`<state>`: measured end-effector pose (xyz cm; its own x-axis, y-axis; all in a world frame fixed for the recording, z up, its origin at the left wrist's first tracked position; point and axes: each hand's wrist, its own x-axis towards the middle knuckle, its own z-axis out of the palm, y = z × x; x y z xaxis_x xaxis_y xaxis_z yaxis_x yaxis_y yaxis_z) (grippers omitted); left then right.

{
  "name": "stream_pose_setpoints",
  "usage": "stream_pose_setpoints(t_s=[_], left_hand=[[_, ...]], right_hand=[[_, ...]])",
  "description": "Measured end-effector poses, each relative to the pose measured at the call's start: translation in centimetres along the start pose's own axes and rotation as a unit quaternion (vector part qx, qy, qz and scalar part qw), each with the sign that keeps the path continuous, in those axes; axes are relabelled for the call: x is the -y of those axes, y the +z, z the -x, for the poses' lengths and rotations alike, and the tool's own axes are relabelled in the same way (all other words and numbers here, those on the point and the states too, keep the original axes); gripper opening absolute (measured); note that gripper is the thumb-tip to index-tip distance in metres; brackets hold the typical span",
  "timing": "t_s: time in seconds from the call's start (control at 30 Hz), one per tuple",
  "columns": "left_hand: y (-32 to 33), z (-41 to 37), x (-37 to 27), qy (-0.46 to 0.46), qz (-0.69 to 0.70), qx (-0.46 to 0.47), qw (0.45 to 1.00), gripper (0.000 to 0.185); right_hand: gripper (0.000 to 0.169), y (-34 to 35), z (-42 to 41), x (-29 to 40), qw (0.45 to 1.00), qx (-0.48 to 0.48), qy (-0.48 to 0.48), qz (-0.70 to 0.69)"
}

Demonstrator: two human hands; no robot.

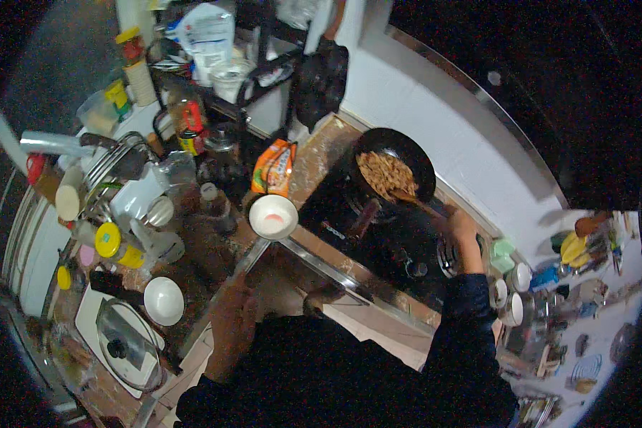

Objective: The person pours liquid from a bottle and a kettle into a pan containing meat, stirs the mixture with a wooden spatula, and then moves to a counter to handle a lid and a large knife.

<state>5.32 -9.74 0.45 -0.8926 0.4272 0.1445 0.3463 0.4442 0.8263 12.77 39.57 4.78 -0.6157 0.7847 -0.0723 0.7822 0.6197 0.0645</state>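
Observation:
My right hand (459,232) grips the handle of a wooden spatula (418,203). Its blade rests among small browned pieces of food (386,172) in a black wok (422,160). The wok sits on a black glass-topped stove (342,200). At the counter's front edge is my left hand (234,307), dim and blurred; whether it holds anything cannot be made out. Beyond it, at the counter corner, stands a small white bowl (273,227) with something pinkish inside. An orange food packet (274,167) stands just behind that bowl.
On the left counter are a second white bowl (163,300), a glass lid (128,348) on a white board, a yellow-capped jar (108,241) and several bottles. A black rack (270,75) stands behind. Bowls (513,310) and a green container (502,255) lie right of the stove.

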Motion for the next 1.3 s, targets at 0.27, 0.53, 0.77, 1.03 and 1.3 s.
stream_pose_setpoints(t_s=[0.27,0.53,0.77,1.03,1.3], left_hand=[[-1.2,0.9,0.8,-0.053,-0.067,0.011,0.996,0.048],[-0.8,0.6,2.2,0.028,-0.126,-0.034,0.991,0.052],[-1.9,1.1,2.1,0.005,-0.114,-0.088,0.99,0.044],[-3.6,4.8,3.4,-0.084,-0.078,-0.083,0.99,0.045],[-3.7,6.2,4.8,-0.036,-0.149,-0.125,0.98,0.044]], right_hand=[[0.056,1.4,1.1,-1.4,0.993,-0.101,-0.06,-0.03],[0.046,-1.5,4.8,-1.6,0.945,-0.247,-0.12,-0.179],[0.045,1.1,6.2,-0.9,0.932,-0.281,-0.132,-0.186],[0.034,-1.2,7.0,0.8,0.909,-0.327,-0.173,-0.193],[0.032,-0.7,8.0,3.7,0.891,-0.329,-0.194,-0.245]])
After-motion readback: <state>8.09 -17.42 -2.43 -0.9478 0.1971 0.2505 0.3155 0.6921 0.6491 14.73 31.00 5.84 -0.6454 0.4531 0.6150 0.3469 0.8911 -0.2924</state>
